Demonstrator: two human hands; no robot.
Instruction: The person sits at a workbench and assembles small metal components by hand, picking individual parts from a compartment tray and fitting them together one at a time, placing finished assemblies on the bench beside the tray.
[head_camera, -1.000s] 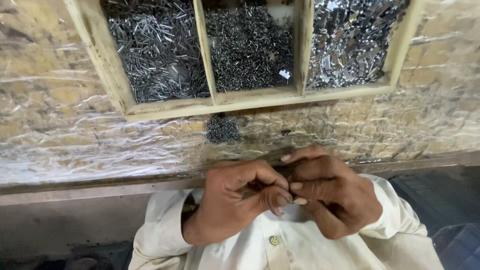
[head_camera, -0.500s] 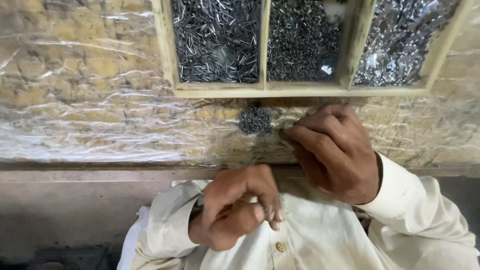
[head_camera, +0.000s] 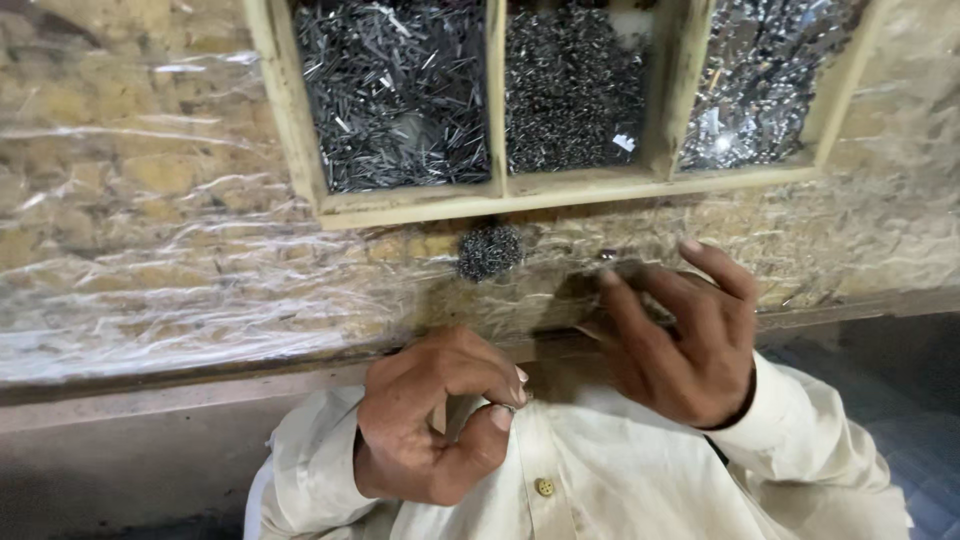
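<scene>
Fingers of the left hand (head_camera: 430, 425) pinch a small metal piece (head_camera: 505, 407); the right hand (head_camera: 675, 335), fingers spread, hovers near a pile of small metal parts (head_camera: 489, 250) on the bench (head_camera: 150, 260).

Left hand (head_camera: 430, 425) curled near the cream shirt (head_camera: 600, 490), thumb and forefinger pinching a small metal piece (head_camera: 507, 407). Right hand (head_camera: 680, 340) open, fingers spread above plastic-covered bench (head_camera: 150, 260), just right of small pile of metal bits (head_camera: 490, 250). Wooden tray (head_camera: 500, 198) beyond: three compartments of dark metal pins and parts.
</scene>
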